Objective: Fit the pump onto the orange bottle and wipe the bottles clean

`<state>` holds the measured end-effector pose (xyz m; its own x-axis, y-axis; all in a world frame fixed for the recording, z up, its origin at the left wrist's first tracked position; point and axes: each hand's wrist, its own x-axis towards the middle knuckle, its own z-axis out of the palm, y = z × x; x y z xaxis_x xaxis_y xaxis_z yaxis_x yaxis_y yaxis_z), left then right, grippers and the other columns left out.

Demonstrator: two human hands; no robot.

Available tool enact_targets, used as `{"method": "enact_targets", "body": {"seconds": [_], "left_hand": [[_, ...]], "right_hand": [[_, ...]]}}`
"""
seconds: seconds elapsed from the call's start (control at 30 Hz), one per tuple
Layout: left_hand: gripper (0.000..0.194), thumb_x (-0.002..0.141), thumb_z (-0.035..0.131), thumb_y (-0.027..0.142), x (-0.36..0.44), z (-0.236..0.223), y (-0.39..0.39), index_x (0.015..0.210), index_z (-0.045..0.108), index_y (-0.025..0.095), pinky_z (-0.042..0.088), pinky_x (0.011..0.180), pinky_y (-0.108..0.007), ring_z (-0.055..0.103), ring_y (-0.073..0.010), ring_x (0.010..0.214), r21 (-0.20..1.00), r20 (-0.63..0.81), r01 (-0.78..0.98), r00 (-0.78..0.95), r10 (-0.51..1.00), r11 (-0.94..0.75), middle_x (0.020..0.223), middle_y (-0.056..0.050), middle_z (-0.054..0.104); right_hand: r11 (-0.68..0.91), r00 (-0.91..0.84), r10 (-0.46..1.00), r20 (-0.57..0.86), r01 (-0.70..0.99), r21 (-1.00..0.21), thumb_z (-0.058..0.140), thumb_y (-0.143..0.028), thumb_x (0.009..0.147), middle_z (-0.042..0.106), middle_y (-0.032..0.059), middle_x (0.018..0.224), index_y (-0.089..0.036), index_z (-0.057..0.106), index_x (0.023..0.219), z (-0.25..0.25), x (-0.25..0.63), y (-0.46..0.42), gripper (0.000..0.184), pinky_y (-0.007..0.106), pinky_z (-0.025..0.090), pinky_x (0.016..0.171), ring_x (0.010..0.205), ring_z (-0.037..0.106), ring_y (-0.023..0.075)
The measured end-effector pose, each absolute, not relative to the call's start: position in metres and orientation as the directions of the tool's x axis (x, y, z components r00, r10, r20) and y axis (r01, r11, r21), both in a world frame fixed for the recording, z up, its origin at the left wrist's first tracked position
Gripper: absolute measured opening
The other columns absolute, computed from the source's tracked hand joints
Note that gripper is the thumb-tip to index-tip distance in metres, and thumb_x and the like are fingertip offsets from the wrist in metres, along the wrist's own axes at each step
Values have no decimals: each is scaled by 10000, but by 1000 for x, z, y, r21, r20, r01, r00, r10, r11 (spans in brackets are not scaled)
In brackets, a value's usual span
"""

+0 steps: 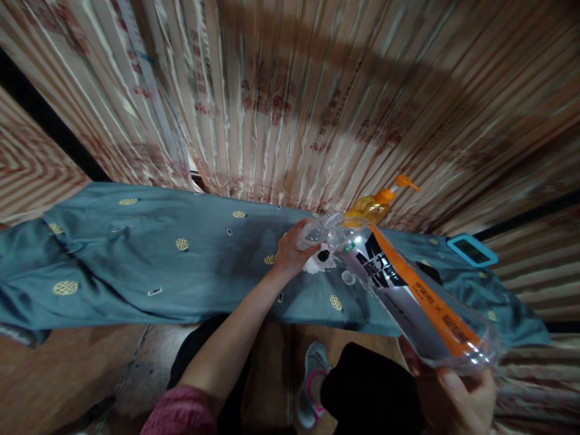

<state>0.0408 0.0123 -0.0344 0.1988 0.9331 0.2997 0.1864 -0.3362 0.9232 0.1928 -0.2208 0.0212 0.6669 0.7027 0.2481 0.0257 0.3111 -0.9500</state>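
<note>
My right hand [466,393] is wrapped round the base of a large clear plastic bottle [408,290], which has a silver and orange label. The bottle tilts, with its neck end up and to the left. My left hand [292,251] is closed on a small clear plastic container [312,234] at the bottle's mouth; where one ends and the other begins is hard to make out. Beneath them on the cloth lie a crumpled white tissue [312,264], a small black round piece [323,255] and a whitish cap [348,277].
A yellow pump bottle [369,208] with an orange pump stands behind the large bottle. To the right lie a blue-framed screen device [472,250] and a dark object [429,273]. A teal cloth [203,266] covers the narrow table. Patterned curtains [281,103] hang close behind it.
</note>
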Motion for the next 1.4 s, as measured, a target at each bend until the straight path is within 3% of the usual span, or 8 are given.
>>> {"method": "enact_targets", "body": {"seconds": [0.27, 0.5, 0.67, 0.9, 1.0, 1.1, 1.23, 1.4], "left_hand": [[585, 723, 782, 278, 41, -35, 13, 1269, 573, 262, 532, 959, -372, 673, -236, 1096, 924, 294, 189, 197, 935, -331, 1236, -35, 700], [580, 713, 790, 264, 42, -36, 13, 1254, 582, 268, 532, 962, -375, 675, -240, 1093, 924, 290, 200, 187, 939, -326, 1225, -27, 706], [577, 721, 781, 258, 41, -37, 13, 1261, 579, 260, 534, 965, -380, 677, -239, 1093, 922, 298, 195, 190, 935, -334, 1231, -35, 703], [573, 720, 781, 246, 41, -37, 13, 1257, 581, 239, 523, 989, -394, 664, -251, 1125, 923, 301, 185, 194, 934, -336, 1246, -53, 696], [575, 722, 782, 256, 41, -37, 13, 1259, 579, 251, 528, 976, -390, 668, -249, 1111, 926, 297, 182, 194, 935, -332, 1232, -45, 701], [571, 726, 781, 266, 42, -38, 14, 1259, 578, 253, 532, 965, -381, 672, -244, 1101, 924, 304, 178, 198, 932, -339, 1224, -39, 704], [565, 730, 778, 262, 42, -38, 13, 1259, 581, 244, 524, 970, -378, 670, -239, 1100, 924, 305, 179, 191, 933, -338, 1247, -43, 695], [577, 713, 790, 255, 41, -35, 12, 1252, 588, 242, 528, 955, -366, 678, -237, 1067, 924, 299, 189, 190, 935, -334, 1190, -39, 717]], "right_hand": [[295, 684, 692, 229, 21, -955, 812, -267, 685, 680, 58, 741, -200, 603, 1256, 18, 195, -224, 612, 271, 439, 434, 588, 604, 195], [285, 697, 683, 221, 25, -958, 800, -264, 688, 679, 60, 727, -190, 595, 1270, 19, 193, -224, 621, 252, 448, 460, 721, 646, 226], [262, 718, 664, 211, 41, -964, 806, -286, 670, 654, 26, 735, -209, 632, 1213, 18, 193, -224, 575, 304, 509, 550, 633, 598, 178], [280, 713, 668, 212, 23, -960, 797, -249, 698, 674, 59, 746, -196, 611, 1242, 18, 193, -226, 577, 248, 475, 492, 801, 651, 227], [277, 705, 678, 210, 20, -961, 791, -249, 706, 673, 51, 742, -191, 604, 1247, 18, 193, -225, 575, 246, 462, 469, 745, 650, 217], [300, 697, 682, 223, 12, -954, 803, -243, 682, 679, 41, 748, -184, 608, 1233, 17, 194, -223, 588, 268, 495, 513, 663, 622, 183], [313, 707, 666, 236, 23, -950, 825, -251, 646, 686, 45, 753, -189, 627, 1200, 17, 195, -222, 592, 311, 544, 610, 771, 644, 210], [323, 678, 688, 260, 35, -946, 812, -252, 687, 676, 63, 719, -180, 614, 1228, 21, 194, -223, 580, 264, 464, 500, 758, 627, 219]]}}
